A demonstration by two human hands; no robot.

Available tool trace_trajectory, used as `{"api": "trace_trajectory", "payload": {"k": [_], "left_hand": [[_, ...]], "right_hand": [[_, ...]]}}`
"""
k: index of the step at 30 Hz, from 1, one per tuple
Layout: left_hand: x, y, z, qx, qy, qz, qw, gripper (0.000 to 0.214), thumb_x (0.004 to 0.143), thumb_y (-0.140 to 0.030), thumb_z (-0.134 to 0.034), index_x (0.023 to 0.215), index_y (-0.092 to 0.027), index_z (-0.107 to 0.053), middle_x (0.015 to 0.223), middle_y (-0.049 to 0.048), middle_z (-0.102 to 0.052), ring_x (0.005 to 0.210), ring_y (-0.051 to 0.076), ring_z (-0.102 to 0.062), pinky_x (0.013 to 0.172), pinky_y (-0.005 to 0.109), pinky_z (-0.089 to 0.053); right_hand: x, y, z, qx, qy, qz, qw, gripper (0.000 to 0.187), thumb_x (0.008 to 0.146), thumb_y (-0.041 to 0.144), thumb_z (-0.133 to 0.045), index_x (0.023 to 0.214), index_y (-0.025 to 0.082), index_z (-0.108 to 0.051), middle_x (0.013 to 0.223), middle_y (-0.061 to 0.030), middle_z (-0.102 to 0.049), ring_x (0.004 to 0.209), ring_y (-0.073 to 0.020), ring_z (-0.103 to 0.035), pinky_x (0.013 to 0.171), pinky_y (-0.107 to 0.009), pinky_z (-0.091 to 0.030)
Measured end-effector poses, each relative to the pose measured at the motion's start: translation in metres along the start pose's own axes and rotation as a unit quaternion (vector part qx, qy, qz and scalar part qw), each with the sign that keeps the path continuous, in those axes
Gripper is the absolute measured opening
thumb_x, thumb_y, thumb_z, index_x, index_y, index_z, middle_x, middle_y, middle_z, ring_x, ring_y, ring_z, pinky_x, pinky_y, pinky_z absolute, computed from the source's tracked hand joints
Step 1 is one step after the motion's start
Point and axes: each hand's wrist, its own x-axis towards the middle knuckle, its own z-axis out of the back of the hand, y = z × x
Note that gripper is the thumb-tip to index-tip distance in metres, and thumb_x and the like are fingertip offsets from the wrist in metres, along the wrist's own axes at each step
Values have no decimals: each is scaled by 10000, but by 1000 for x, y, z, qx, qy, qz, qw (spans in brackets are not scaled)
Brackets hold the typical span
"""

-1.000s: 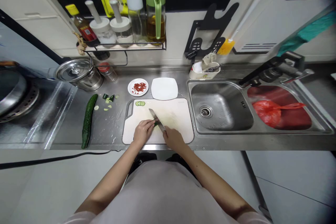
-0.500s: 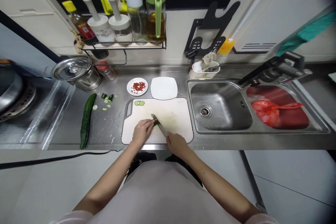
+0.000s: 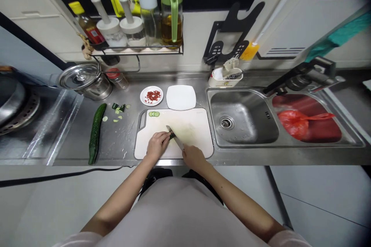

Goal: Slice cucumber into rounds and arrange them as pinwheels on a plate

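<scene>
A white cutting board (image 3: 197, 123) lies on the steel counter in front of me. My left hand (image 3: 156, 146) is curled over a small dark green cucumber piece (image 3: 172, 136) and pins it to the board. My right hand (image 3: 193, 156) is closed round the handle of a knife (image 3: 174, 138), whose blade rests against the cucumber piece beside my left fingertips. A few cucumber slices (image 3: 154, 114) sit at the board's far left corner.
A whole cucumber (image 3: 95, 131) and green trimmings (image 3: 119, 109) lie left of the board. Behind it stand a small plate of chopped red chilli (image 3: 152, 95) and an empty white square plate (image 3: 181, 97). A sink (image 3: 242, 121) is to the right, a lidded pot (image 3: 84, 79) at back left.
The knife blade has slid slightly back and forth against the cucumber piece; my right hand shifted a little toward me and back. My left hand stayed on the piece.
</scene>
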Motion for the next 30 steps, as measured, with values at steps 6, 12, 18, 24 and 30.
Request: {"api": "trace_trajectory", "payload": {"k": [6, 12, 18, 24, 30], "left_hand": [[0, 2, 0, 9, 7, -6, 1000, 243, 942, -292, -514, 1082, -251, -708, 1073, 60, -715, 975, 202, -641, 884, 381, -522], [0, 2, -1, 10, 5, -5, 1000, 244, 938, -292, -518, 1085, -249, -709, 1080, 62, -712, 979, 202, -637, 877, 374, -525], [0, 1, 0, 23, 4, -11, 1000, 243, 944, -292, -517, 1084, -241, -709, 1069, 53, -718, 970, 193, -640, 872, 358, -527], [1, 2, -1, 28, 3, -15, 999, 242, 943, -283, -519, 1091, -240, -707, 1072, 52, -718, 968, 189, -641, 875, 352, -527], [1, 1, 0, 23, 5, -13, 1000, 255, 949, -290, -506, 1091, -230, -709, 1073, 54, -719, 970, 190, -640, 896, 357, -521]], "right_hand": [[9, 6, 0, 1, -20, 8, 1000, 347, 963, 180, -334, 1201, 112, -577, 1045, -175, -694, 1010, -249, -652, 807, -302, -452], [5, 5, -2, -7, -3, -4, 1000, 347, 959, 179, -340, 1192, 112, -588, 1026, -176, -700, 993, -257, -663, 799, -313, -466], [11, 8, -3, -11, -9, 0, 1000, 347, 965, 184, -341, 1214, 120, -574, 1062, -168, -694, 1035, -247, -651, 835, -311, -472], [12, 8, -7, -13, -16, -2, 1000, 332, 965, 192, -349, 1185, 121, -587, 1035, -164, -698, 1030, -255, -657, 836, -319, -475], [21, 11, -7, 1, -13, 0, 1000, 310, 966, 176, -356, 1173, 119, -579, 1032, -153, -699, 1029, -229, -657, 829, -291, -465]]}}
